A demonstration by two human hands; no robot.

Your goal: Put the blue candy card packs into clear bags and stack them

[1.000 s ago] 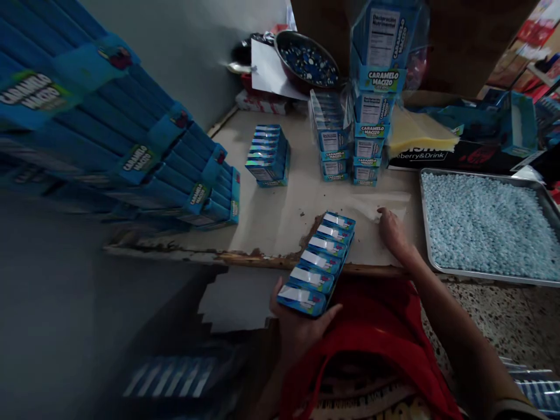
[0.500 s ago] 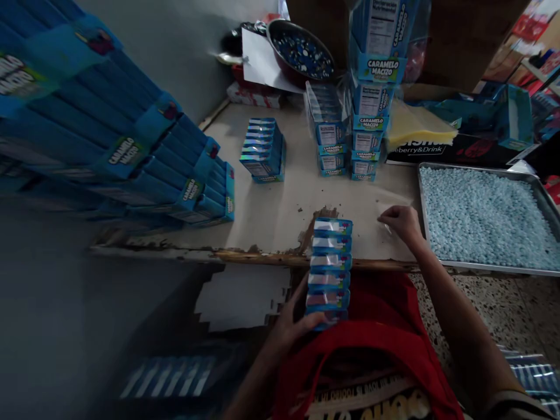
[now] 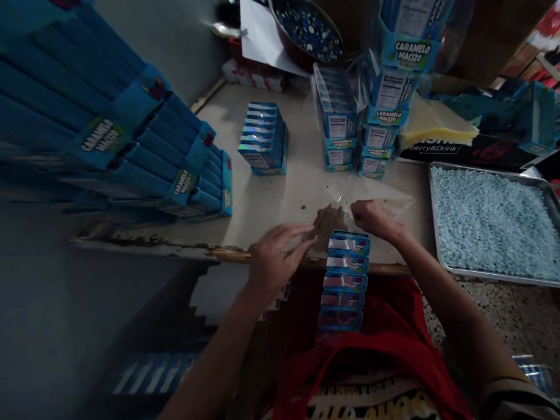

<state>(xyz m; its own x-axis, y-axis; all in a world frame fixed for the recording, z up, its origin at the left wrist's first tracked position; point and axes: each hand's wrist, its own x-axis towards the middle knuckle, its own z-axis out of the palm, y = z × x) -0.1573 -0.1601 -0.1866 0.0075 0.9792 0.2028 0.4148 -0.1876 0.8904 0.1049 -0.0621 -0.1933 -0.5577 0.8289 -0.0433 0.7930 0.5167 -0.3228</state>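
Note:
A row of small blue candy boxes point(image 3: 345, 283) leans between the worn table edge and my red apron, with neither hand on it. My left hand point(image 3: 273, 259) is just left of the row above the table edge, slightly blurred, its thumb and fingers apart and nothing between them. Beyond the row's far end, my right hand point(image 3: 374, 217) is closed in a pinch on a clear plastic bag point(image 3: 400, 195). The bag lies flat and thin on the table, partly covered by that hand.
To the left rise tall stacks of blue candy boxes point(image 3: 175, 163). A shorter box pack point(image 3: 262, 140) stands mid-table, with wrapped packs point(image 3: 339, 128) and a taller stack point(image 3: 380, 122) behind. On the right lies a metal tray point(image 3: 437, 233) of pale blue candies. A pan point(image 3: 280, 11) sits at the back.
My left hand has let go of the box row and moved up and forward. My right hand has moved left toward the row's far end, drawing the plastic along. The view has shifted slightly.

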